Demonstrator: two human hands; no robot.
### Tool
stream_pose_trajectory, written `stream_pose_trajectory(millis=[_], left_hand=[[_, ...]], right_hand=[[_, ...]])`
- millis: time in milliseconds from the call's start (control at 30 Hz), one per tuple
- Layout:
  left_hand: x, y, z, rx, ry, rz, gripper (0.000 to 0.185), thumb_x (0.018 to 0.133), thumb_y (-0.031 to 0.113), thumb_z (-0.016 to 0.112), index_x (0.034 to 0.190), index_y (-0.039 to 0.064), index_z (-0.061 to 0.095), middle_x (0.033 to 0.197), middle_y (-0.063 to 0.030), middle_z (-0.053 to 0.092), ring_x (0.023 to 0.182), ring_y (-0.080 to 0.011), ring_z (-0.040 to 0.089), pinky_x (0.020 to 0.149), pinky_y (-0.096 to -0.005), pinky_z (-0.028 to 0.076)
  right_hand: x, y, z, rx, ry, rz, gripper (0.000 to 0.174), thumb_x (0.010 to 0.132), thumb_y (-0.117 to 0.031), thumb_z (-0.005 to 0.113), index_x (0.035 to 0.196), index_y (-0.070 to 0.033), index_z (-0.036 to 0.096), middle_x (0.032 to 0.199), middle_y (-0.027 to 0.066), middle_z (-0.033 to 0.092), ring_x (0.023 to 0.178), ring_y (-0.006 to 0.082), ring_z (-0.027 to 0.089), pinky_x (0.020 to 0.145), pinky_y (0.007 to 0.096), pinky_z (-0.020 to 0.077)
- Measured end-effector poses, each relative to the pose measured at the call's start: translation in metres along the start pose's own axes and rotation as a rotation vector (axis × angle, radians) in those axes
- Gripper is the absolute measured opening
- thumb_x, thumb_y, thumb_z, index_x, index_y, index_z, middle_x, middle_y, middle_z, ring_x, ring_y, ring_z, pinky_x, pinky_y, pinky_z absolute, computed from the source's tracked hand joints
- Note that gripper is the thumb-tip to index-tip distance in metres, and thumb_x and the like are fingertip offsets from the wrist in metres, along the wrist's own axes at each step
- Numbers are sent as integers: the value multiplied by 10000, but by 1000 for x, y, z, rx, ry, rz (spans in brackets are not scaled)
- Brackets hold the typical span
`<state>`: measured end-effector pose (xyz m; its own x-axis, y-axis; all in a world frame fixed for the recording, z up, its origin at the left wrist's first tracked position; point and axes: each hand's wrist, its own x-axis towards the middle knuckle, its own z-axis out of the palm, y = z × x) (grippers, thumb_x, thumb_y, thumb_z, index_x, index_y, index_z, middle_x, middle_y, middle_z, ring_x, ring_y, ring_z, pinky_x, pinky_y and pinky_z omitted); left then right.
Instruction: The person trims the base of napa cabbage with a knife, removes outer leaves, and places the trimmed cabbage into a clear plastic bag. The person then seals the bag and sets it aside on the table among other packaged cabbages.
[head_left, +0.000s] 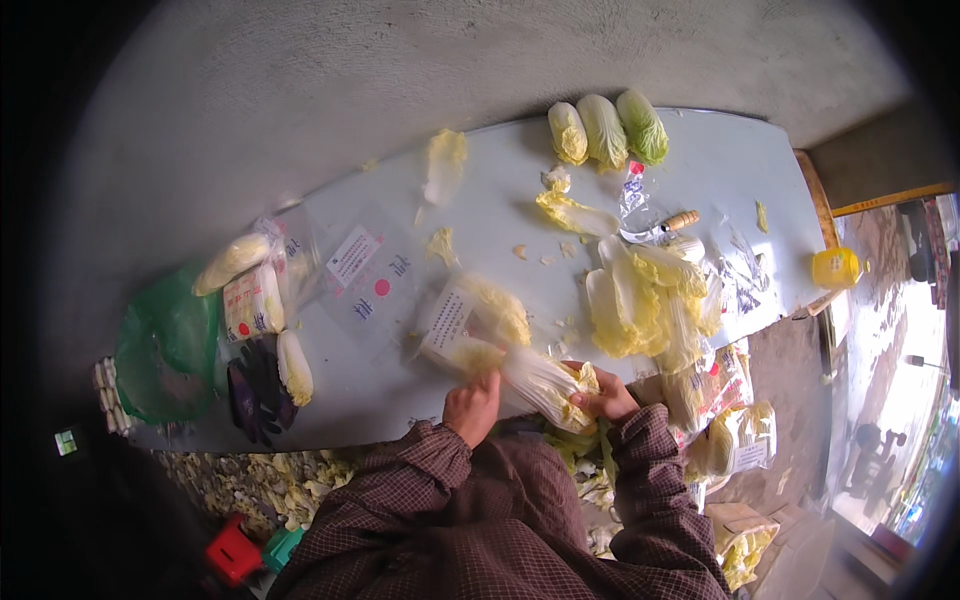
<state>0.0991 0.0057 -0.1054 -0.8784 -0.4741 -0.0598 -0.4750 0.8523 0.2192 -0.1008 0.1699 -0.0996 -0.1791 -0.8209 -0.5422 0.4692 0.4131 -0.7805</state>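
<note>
My right hand (609, 395) grips a napa cabbage (551, 386) by its leafy yellow end, low over the table's near edge. The cabbage's white base points away to the left, at the mouth of a transparent printed plastic bag (450, 315). My left hand (474, 409) has its fingers closed at the near edge of that bag. Pale yellow cabbage (499, 307) shows inside it, partly blurred. Right of the bag lies a pile of loose cabbage leaves (626, 307). Behind the pile rests a curved knife (679, 220) with a wooden handle.
Three whole cabbages (600, 133) line the table's far edge. Flat printed bags (367, 274), a bagged cabbage pack (255, 300), dark gloves (259, 390) and a green plastic bag (169, 349) lie left. A yellow jug (834, 268) stands right. Cabbage scraps (247, 484) cover the floor.
</note>
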Motion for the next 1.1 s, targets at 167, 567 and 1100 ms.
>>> stream_pose_trajectory(millis=[167, 567, 1100], left_hand=[[-3, -4, 0, -253, 181, -108, 282, 788, 62, 590, 1053, 6, 513, 728, -150, 632, 599, -308, 624, 520, -396, 506], [1, -4, -9, -289, 308, -121, 295, 778, 53, 625, 1044, 23, 501, 744, -126, 623, 614, -322, 611, 507, -402, 480], [1, -3, -3, -294, 356, -16, 204, 775, 25, 635, 942, 60, 522, 695, -111, 575, 589, -311, 586, 498, -391, 456]], right_hand=[[-12, 6, 0, 54, 60, 14, 540, 827, -98, 676, 1314, 7, 465, 1170, 98, 586, 1080, 172, 524, 967, 319, 392], [-11, 47, 35, 444, 242, 96, 467, 869, -93, 636, 1287, 28, 466, 1121, 101, 606, 1001, 183, 572, 887, 321, 457], [-1, 16, 24, 334, 74, 90, 445, 866, -69, 627, 1266, 55, 476, 1098, 111, 608, 988, 185, 577, 886, 312, 460]])
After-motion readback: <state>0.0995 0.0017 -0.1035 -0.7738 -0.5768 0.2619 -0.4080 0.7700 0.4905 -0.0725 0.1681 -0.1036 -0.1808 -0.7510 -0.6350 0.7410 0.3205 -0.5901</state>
